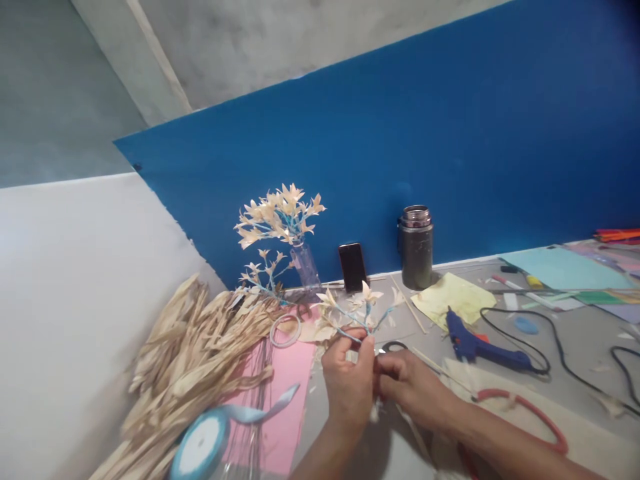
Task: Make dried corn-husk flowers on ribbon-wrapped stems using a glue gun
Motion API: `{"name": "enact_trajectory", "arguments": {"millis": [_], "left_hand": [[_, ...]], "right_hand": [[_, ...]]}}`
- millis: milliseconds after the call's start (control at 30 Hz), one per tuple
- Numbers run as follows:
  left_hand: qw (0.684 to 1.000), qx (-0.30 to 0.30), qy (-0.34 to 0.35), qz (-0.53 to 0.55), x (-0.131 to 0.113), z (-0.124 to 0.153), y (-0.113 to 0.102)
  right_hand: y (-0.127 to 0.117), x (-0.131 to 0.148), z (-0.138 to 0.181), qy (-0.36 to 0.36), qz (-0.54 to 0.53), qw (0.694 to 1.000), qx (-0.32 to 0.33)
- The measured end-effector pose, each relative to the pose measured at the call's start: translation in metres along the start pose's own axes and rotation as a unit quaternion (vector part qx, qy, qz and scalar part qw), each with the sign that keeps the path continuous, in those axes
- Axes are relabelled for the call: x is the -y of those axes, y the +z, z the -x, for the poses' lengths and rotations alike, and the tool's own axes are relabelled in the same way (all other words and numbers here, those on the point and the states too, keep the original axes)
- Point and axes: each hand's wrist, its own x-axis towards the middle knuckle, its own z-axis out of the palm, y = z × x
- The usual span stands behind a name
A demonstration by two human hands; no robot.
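Left of the glue gun [487, 348], my left hand [349, 390] and right hand [406, 385] grip clamped on the sprig [361, 308]; I'd wrap tautly.

Your left hand [347, 387] and right hand [405, 385] are bare, with both forearms uncovered as far as the view reaches.

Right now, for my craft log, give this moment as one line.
left hand: pinches blue-stemmed flower sprig | right hand: curled beside it | glue gun: lying to right
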Motion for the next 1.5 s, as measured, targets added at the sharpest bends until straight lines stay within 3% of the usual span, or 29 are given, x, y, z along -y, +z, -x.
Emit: {"name": "enact_trajectory", "arguments": {"millis": [167, 267, 467, 733, 833, 900, 1033, 1167, 1400, 1500], "left_hand": [[0.999, 0.035, 0.023, -0.023, 0.003, -0.005, -0.005], [0.998, 0.043, 0.021, -0.027, 0.000, -0.008, -0.007], [0.995, 0.096, 0.004, 0.018, -0.005, -0.004, -0.003], [0.997, 0.058, -0.023, 0.047, 0.005, -0.001, 0.001], [0.996, 0.050, -0.008, 0.075, 0.005, -0.003, 0.000], [0.994, 0.062, -0.015, 0.091, 0.005, -0.003, 0.000], [0.984, 0.125, -0.049, 0.116, 0.003, 0.002, 0.003], [0.973, 0.164, -0.079, 0.140, -0.001, 0.006, 0.006], [0.961, 0.131, -0.128, 0.208, -0.001, 0.007, 0.011], [0.972, 0.074, -0.116, 0.190, 0.002, 0.003, 0.010]], "right_hand": [[0.001, -0.001, 0.003, -0.053, 0.122, 0.991, -0.023], [0.000, 0.001, 0.002, -0.046, 0.122, 0.991, -0.027], [-0.002, 0.004, -0.003, 0.052, -0.012, 0.996, -0.077], [-0.001, 0.000, -0.004, 0.049, -0.039, 0.997, -0.033], [-0.011, 0.001, -0.005, 0.030, -0.054, 0.994, -0.093], [-0.018, 0.002, -0.005, 0.018, -0.116, 0.983, -0.143], [-0.021, 0.003, -0.004, 0.019, -0.296, 0.942, -0.160], [-0.016, 0.004, -0.006, 0.031, -0.377, 0.903, -0.205], [-0.017, 0.003, -0.008, 0.039, -0.432, 0.887, -0.160], [-0.016, 0.000, -0.007, 0.057, -0.392, 0.907, -0.146]]}}
